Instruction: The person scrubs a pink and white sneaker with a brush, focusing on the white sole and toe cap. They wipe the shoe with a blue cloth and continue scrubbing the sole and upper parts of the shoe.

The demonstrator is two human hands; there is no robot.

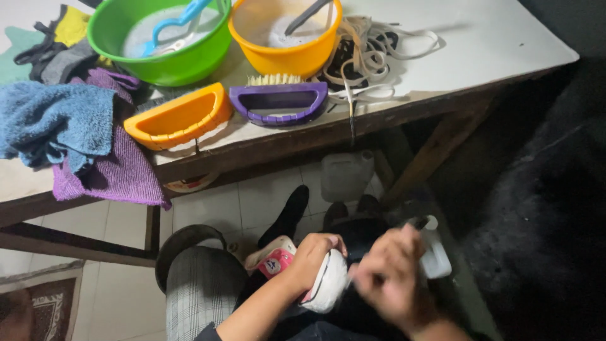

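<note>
Down at 6 o'clock, over the person's lap, the left hand has its grip closed around a small shoe. That shoe is mostly white, with a rounded white toe pointing toward 4 o'clock and a pink patch on the side facing 9 o'clock; a pale lining shows at its opening. The right hand sits just beside the toe at 3 o'clock, blurred, so I cannot tell how its grip stands, though something white shows at its far edge. Up at 12 o'clock the bench carries 2 bowls, a green bowl and an orange bowl, with a purple brush and an orange brush in front, white laces at 1 o'clock and a blue towel at 10 o'clock.
</note>
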